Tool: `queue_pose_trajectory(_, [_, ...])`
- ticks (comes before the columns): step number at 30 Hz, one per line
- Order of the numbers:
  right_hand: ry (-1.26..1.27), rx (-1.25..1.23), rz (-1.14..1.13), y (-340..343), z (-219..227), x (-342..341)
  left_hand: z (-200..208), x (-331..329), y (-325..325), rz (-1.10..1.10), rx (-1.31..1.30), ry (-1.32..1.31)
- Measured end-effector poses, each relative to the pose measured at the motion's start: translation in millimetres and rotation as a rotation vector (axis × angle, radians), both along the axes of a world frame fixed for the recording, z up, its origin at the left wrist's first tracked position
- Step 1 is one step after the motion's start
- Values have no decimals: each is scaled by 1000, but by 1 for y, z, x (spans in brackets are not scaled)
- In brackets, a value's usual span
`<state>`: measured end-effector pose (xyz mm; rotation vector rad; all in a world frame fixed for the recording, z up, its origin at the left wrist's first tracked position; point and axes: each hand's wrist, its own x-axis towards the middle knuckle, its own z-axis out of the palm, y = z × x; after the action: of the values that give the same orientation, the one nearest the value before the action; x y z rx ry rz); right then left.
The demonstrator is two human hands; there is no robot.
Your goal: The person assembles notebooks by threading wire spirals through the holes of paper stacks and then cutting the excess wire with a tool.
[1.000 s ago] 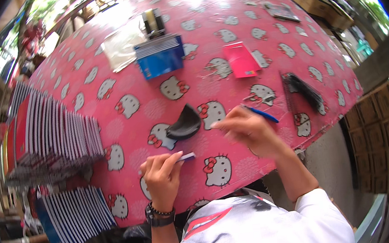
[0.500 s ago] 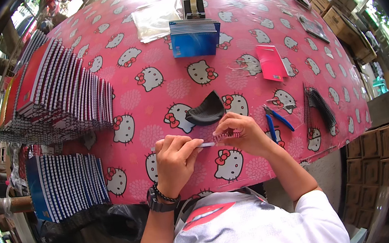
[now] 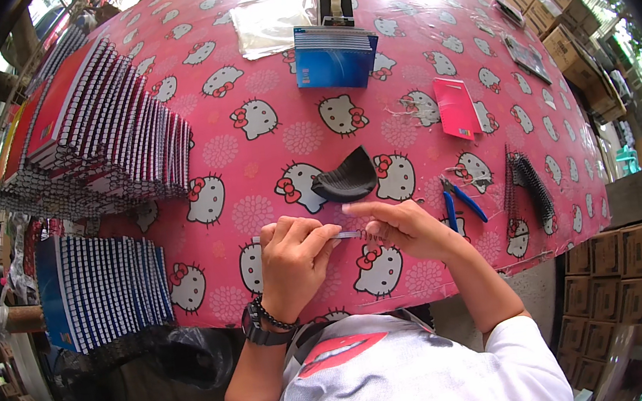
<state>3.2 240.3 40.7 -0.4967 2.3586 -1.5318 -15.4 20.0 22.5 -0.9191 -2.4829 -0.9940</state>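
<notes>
My left hand [image 3: 295, 255] is closed on a thin notebook [image 3: 348, 235], seen edge-on just above the table's near edge. Most of the notebook is hidden behind my fingers. From its right end a small dark spiral coil [image 3: 369, 235] runs under my right hand [image 3: 403, 229]. That hand has its index finger stretched out and apart from the thumb, which is beside the coil. Beyond both hands lies a black, curved, ribbed piece [image 3: 346, 177]. Blue-handled cutting pliers [image 3: 460, 200] rest right of my right hand.
Stacked red spiral notebooks [image 3: 92, 139] and blue ones [image 3: 106, 292] fill the left side. Farther back stand blue notebooks [image 3: 333, 64], a tape dispenser [image 3: 335, 5] and clear plastic sleeves [image 3: 273, 24]. To the right lie a pink notebook cover [image 3: 455, 108] and black coils [image 3: 531, 188].
My right hand's index finger has lifted off the coil and straightened. My left hand keeps its grip on the notebook. The view has shifted slightly.
</notes>
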Motion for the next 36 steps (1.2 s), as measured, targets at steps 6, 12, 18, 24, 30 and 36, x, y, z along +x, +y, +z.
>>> queue_pose_trajectory(6, [150,64,-39,-3,2,4,3,6,11,-7,-15,-35])
queue_pose_trajectory(12, [158,103,-69,-9,10,6,-4,7,13,-36,-42,-26])
queue_pose_trajectory(18, [69,9,-72,-3,-3,1,-7,12,11,-80,-111,17])
queue_pose_trajectory(24, [353,513,-449,4,-27,-45,0,12,11,-111,-96,20])
queue_pose_trajectory(30, [399,679,-392,-23,-49,-48,2,11,10,-137,-32,-8])
queue_pose_trajectory(36, [193,141,-214,13,-37,-37,-3,7,2,-80,-57,37])
